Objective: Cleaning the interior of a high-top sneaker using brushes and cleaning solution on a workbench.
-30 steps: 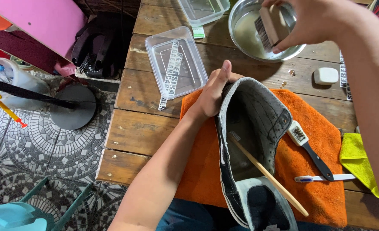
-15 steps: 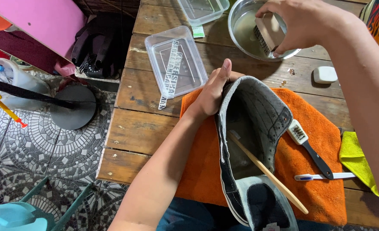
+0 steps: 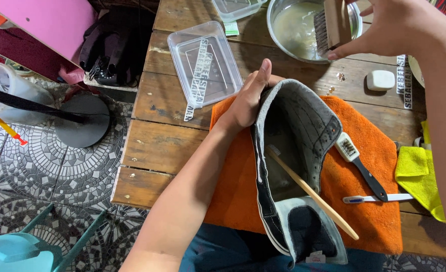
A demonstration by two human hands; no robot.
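Note:
My left hand [image 3: 248, 98] grips the side wall of a grey shoe [image 3: 296, 151] lying on an orange cloth [image 3: 379, 201]. A wooden-handled toothbrush [image 3: 311, 194] lies across the shoe's opening. My right hand [image 3: 399, 25] holds a wooden scrub brush [image 3: 331, 25] with its bristles facing left, lifted over the near rim of a metal bowl [image 3: 283, 43] of cloudy liquid.
On the cloth lie a small black-handled brush [image 3: 361, 166] and a white toothbrush [image 3: 379, 198]. A clear plastic lid [image 3: 203, 63], another clear container [image 3: 235, 7], a white bar [image 3: 380, 79] and a yellow cloth [image 3: 419, 179] sit on the wooden table [image 3: 157, 146].
My right hand has drawn the scrub brush out of the bowl's liquid toward the bowl's near rim. My left hand and the shoe have stayed put.

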